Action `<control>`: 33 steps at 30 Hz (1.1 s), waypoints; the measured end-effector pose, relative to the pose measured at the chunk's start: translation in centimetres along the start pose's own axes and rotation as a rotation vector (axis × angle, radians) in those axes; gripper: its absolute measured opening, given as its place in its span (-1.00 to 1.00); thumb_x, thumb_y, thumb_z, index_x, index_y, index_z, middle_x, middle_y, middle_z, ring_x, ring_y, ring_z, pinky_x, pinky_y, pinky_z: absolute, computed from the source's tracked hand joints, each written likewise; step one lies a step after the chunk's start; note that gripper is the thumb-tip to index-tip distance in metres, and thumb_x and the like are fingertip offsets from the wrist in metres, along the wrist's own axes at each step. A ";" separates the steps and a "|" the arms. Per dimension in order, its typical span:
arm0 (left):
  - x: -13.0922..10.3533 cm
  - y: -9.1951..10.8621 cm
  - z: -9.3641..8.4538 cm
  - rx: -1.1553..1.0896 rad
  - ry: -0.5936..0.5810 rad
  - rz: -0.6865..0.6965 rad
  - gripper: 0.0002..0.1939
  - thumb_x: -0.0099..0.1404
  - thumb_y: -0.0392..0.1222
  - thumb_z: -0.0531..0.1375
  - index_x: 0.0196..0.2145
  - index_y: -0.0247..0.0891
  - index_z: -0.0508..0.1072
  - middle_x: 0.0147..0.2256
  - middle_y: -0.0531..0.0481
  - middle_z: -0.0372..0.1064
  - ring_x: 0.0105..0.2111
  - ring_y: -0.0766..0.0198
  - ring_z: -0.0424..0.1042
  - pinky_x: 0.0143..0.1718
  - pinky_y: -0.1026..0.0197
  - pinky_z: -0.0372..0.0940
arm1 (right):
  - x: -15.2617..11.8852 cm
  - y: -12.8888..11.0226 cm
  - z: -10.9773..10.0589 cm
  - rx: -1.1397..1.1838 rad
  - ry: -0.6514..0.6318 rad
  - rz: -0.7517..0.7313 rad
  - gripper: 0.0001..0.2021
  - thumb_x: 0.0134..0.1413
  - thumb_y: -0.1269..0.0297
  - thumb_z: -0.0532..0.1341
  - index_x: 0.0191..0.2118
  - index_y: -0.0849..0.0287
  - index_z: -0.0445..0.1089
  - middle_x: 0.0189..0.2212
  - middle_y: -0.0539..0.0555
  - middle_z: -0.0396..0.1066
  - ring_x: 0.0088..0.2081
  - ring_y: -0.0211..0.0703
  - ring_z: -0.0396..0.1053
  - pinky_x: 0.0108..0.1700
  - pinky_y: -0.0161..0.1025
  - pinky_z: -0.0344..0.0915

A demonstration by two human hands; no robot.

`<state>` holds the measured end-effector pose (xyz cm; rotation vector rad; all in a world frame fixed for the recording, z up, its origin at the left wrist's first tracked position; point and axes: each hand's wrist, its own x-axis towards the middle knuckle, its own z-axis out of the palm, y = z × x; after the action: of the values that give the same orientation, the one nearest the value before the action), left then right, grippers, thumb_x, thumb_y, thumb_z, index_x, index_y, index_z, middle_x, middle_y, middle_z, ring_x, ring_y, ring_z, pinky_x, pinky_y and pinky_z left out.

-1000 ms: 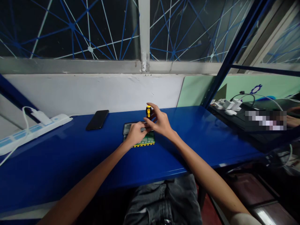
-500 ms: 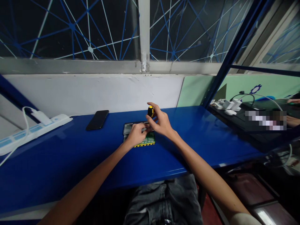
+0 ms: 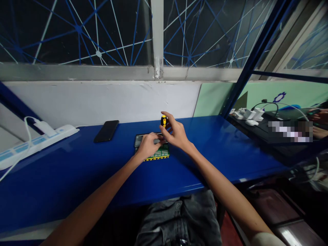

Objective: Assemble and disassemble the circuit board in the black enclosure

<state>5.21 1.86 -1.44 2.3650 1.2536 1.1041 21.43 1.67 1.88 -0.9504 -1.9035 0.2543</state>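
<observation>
A screwdriver [image 3: 163, 120] with a stubby black-and-yellow handle stands roughly upright in my right hand [image 3: 176, 132]. The thumb and lower fingers close on its handle, while the index finger arches above it. Below lies a green circuit board [image 3: 162, 152] with a yellow-toothed near edge, in or against a dark flat case [image 3: 139, 140]. My left hand [image 3: 149, 145] rests over the board and case, fingers drawn together near the screwdriver's lower end. What those fingertips hold is hidden, and so is the screwdriver's tip.
A black phone [image 3: 107, 131] lies on the blue table [image 3: 102, 177], left of the case. Farther left is a white power strip [image 3: 38, 143] with a cable. At right, chargers and cables [image 3: 252, 114] sit on a dark surface, near another person's hand [image 3: 319, 118].
The screwdriver handle has turned a little, so its yellow patch now faces more toward me. My hands have hardly moved. The other person's hand at far right has shifted.
</observation>
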 end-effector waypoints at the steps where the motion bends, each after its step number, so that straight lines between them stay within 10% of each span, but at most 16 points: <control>1: 0.0 0.0 0.0 -0.005 -0.001 -0.004 -0.91 0.16 -0.27 0.27 -0.35 -0.23 0.59 -0.29 -0.04 0.58 -0.28 0.15 0.54 -0.15 0.18 0.37 | 0.0 0.0 0.0 -0.003 0.003 -0.001 -0.45 0.16 0.13 0.04 0.26 0.12 0.05 -0.40 0.01 0.37 -0.43 -0.19 0.34 -0.37 -0.22 0.28; 33: -0.1 -0.1 0.4 -0.016 0.000 0.005 -0.91 0.16 -0.26 0.29 -0.34 -0.27 0.58 -0.28 -0.05 0.58 -0.26 0.13 0.54 -0.15 0.18 0.37 | 0.0 0.4 0.2 -0.014 0.011 -0.034 -0.45 0.19 0.15 0.05 0.27 0.13 0.04 -0.31 0.04 0.42 -0.38 -0.20 0.36 -0.29 -0.22 0.29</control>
<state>5.33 1.87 -1.83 2.3579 1.2355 1.1111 21.42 1.94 1.56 -0.9254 -1.9119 0.2155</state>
